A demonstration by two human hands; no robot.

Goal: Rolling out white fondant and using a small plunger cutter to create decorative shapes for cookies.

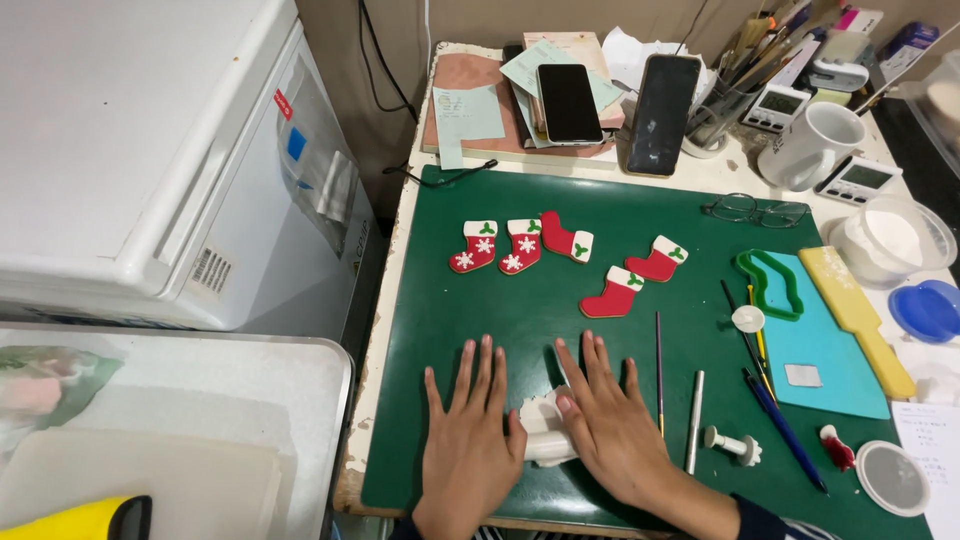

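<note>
White roller (pixel 548 443) sits on a bit of white paste (pixel 540 408) near the front of the green mat (pixel 440 300). Left hand (pixel 468 440) and right hand (pixel 610 425) lie flat on its ends, fingers spread. Looks light, stiff, slippery; the paste soft. Stocking cookies (pixel 520 245) sit beyond.

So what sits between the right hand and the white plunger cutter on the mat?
In the head view, a thin purple-handled brush and a white stick tool lie on the green mat between the right hand and the white plunger cutter.
</note>
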